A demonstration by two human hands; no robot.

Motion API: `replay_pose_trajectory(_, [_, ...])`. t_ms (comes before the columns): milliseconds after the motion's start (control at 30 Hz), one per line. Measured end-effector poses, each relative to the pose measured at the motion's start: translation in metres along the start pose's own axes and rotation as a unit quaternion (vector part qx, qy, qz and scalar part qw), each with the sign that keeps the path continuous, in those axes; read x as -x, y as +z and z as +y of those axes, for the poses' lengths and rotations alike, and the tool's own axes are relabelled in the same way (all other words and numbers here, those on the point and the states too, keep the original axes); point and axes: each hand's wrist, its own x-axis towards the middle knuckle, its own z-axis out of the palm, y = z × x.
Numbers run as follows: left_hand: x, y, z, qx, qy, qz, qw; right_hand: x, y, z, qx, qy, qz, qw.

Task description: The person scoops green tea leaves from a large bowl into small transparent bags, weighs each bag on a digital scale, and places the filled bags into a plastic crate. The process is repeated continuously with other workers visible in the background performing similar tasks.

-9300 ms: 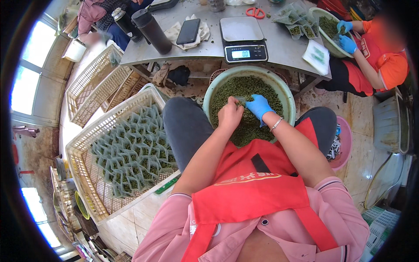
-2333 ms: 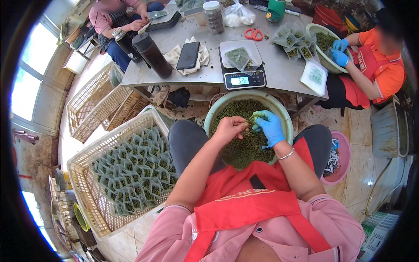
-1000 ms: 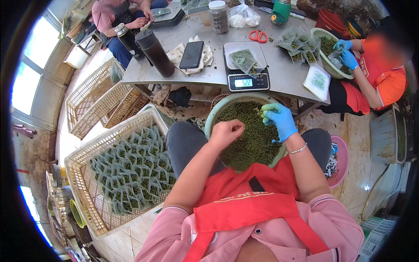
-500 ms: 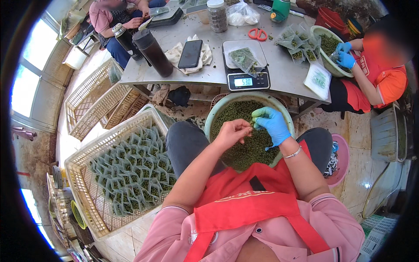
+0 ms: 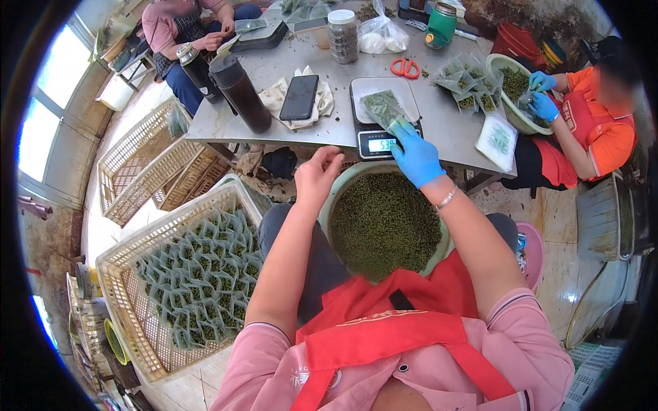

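Observation:
My right hand (image 5: 417, 156), in a blue glove, reaches over the front of a digital scale (image 5: 375, 144). Its closed fingers are at the near end of a clear plastic bag (image 5: 382, 107) of small green berries lying on the pan, and they partly cover the display. My bare left hand (image 5: 317, 179) is raised by the table edge, left of the basin, with fingers curled; what they hold, if anything, is hidden. Below both hands, between my knees, a pale green basin (image 5: 326, 236) holds loose green berries (image 5: 387, 222).
At my left, a cream plastic crate (image 5: 130, 294) holds many filled bags (image 5: 202, 274). On the metal table (image 5: 274, 140) are a phone (image 5: 299, 97), a dark bottle (image 5: 243, 96), red scissors (image 5: 405, 68) and more bags (image 5: 469, 83). Co-workers sit at the far left and right.
My right hand has moved from above the basin forward to the bag on the scale. My left hand has moved away from it, left and forward. The bag has turned slightly.

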Motion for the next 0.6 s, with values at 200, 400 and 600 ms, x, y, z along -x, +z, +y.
replay_pose_trajectory(200, [-0.008, 0.005, 0.006, -0.281, 0.23, 0.146, 0.92, -0.056, -0.01, -0.028, 0.082, -0.088, -0.102, 0.987])
replay_pose_trajectory(400, [-0.013, 0.008, 0.018, -0.272, -0.068, 0.039, 0.959, -0.031, -0.014, -0.097, -0.007, -0.182, -0.113, 0.977])
replay_pose_trajectory(600, [-0.006, 0.012, -0.002, -0.262, 0.035, 0.052, 0.963, -0.025, 0.034, -0.087, 0.07, -0.08, -0.262, 0.959])
